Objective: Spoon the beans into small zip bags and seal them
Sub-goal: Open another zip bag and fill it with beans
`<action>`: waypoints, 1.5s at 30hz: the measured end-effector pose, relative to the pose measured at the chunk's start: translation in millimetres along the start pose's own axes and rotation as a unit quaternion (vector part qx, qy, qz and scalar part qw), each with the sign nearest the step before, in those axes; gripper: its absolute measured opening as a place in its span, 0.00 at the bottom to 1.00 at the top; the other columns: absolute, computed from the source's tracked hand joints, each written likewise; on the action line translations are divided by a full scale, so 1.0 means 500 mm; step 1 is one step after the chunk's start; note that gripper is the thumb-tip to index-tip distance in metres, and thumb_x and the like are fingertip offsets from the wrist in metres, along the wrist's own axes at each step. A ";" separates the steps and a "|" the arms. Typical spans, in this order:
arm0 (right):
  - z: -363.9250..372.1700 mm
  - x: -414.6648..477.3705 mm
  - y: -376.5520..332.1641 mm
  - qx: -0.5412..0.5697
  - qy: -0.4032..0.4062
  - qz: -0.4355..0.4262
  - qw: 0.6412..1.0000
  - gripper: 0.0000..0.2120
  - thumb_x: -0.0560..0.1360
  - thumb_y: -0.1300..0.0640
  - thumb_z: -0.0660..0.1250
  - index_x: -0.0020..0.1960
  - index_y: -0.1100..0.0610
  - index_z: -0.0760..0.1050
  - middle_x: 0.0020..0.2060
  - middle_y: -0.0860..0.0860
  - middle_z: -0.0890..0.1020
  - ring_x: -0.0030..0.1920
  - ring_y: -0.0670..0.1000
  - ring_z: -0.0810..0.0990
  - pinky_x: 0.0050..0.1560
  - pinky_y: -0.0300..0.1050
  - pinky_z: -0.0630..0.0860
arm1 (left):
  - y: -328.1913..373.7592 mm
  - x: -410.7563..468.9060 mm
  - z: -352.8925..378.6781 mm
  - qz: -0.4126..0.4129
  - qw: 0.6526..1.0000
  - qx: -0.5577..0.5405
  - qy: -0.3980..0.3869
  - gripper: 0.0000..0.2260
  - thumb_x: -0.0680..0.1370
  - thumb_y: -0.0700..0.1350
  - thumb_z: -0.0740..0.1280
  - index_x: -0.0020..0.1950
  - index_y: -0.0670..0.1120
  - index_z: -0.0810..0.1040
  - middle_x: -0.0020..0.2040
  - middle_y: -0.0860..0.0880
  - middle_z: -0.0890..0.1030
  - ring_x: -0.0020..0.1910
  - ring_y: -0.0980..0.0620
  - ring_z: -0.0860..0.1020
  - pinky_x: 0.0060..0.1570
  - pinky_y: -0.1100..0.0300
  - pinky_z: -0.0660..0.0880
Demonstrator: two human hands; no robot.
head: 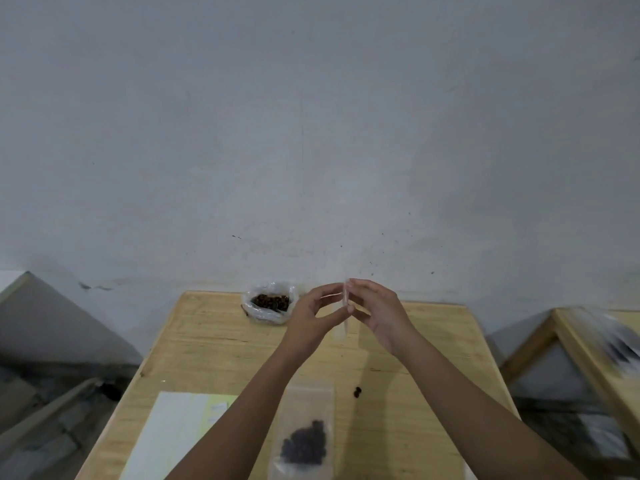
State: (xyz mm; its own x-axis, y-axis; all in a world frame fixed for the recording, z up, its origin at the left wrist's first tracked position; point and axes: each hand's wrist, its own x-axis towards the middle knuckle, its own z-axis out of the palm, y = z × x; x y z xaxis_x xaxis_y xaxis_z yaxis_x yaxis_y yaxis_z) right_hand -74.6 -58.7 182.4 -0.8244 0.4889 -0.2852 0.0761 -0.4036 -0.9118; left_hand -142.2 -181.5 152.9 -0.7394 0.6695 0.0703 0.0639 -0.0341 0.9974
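- While the small zip bag [345,308] was held edge-on to the camera, it appeared only as a thin pale strip. Its contents and the state of its seal could not be determined.
- The left hand [310,318] pinched the strip from one side with thumb and fingertips. The right hand [381,313] pinched it from the opposite side. The fingertips of both hands met at the bag, above the far half of the table [207,341].
- An open plastic bag [268,303] stood at the far edge of the table, just left of the left hand. Dark beans [272,301] showed in its mouth.
- A filled zip bag [304,434] lay flat near the front edge, between the two forearms. Its lower end was cut off by the frame, and its seal line was too faint to read.
- Loose beans [357,392] lay on the wood just right of that bag.
- A pale sheet [180,434] lay at the near left, partly covered by the left forearm and cut off by the frame. Its print was illegible.
- A second table [588,355] at the right carried a blurred object that could not be identified.
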 end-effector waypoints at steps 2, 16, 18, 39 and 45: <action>-0.004 -0.009 -0.001 0.003 0.019 -0.001 1.000 0.03 0.74 0.61 0.69 0.45 0.58 0.81 0.42 0.53 0.83 0.46 0.50 0.82 0.41 0.41 0.78 | 0.000 -0.001 0.010 0.002 1.000 -0.001 0.003 0.17 0.72 0.43 0.73 0.60 0.47 0.78 0.58 0.53 0.81 0.59 0.57 0.77 0.59 0.49 0.75; -0.047 -0.037 -0.005 -0.253 0.076 -0.137 0.955 0.14 0.70 0.68 0.69 0.34 0.51 0.80 0.34 0.52 0.83 0.38 0.52 0.83 0.43 0.46 0.82 | -0.010 -0.021 0.066 0.021 0.999 0.036 0.013 0.11 0.76 0.40 0.68 0.58 0.48 0.80 0.51 0.50 0.84 0.52 0.54 0.81 0.49 0.60 0.79; -0.054 -0.038 -0.005 -0.241 0.069 -0.129 0.959 0.14 0.69 0.70 0.69 0.34 0.52 0.80 0.34 0.53 0.83 0.37 0.53 0.83 0.43 0.46 0.82 | -0.008 -0.021 0.069 0.012 0.999 0.044 0.022 0.11 0.76 0.38 0.67 0.53 0.52 0.81 0.47 0.52 0.85 0.49 0.54 0.82 0.46 0.60 0.79; -0.075 -0.030 -0.017 -0.315 0.060 -0.075 0.944 0.07 0.69 0.71 0.68 0.42 0.62 0.82 0.32 0.56 0.81 0.31 0.50 0.81 0.39 0.40 0.82 | -0.004 -0.025 0.037 0.048 0.980 0.191 -0.026 0.11 0.77 0.43 0.68 0.59 0.46 0.80 0.51 0.55 0.82 0.51 0.61 0.80 0.52 0.66 0.77; -0.050 -0.037 -0.071 -0.317 0.019 -0.086 0.944 0.05 0.70 0.69 0.69 0.40 0.62 0.82 0.31 0.56 0.81 0.31 0.50 0.80 0.41 0.41 0.82 | 0.000 -0.045 0.041 0.023 0.963 0.236 -0.126 0.53 0.62 0.62 0.76 0.77 0.57 0.46 0.75 0.64 0.51 0.73 0.67 0.52 0.69 0.65 0.56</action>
State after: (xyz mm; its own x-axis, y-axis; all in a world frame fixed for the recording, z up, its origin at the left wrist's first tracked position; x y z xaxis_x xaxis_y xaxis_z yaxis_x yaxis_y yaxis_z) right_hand -48.2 -34.1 212.5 -0.8356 0.5371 -0.1155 0.2726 0.2228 -0.9360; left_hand -111.6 -181.4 150.7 -0.5463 0.8362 0.0476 0.4340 0.2341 0.8700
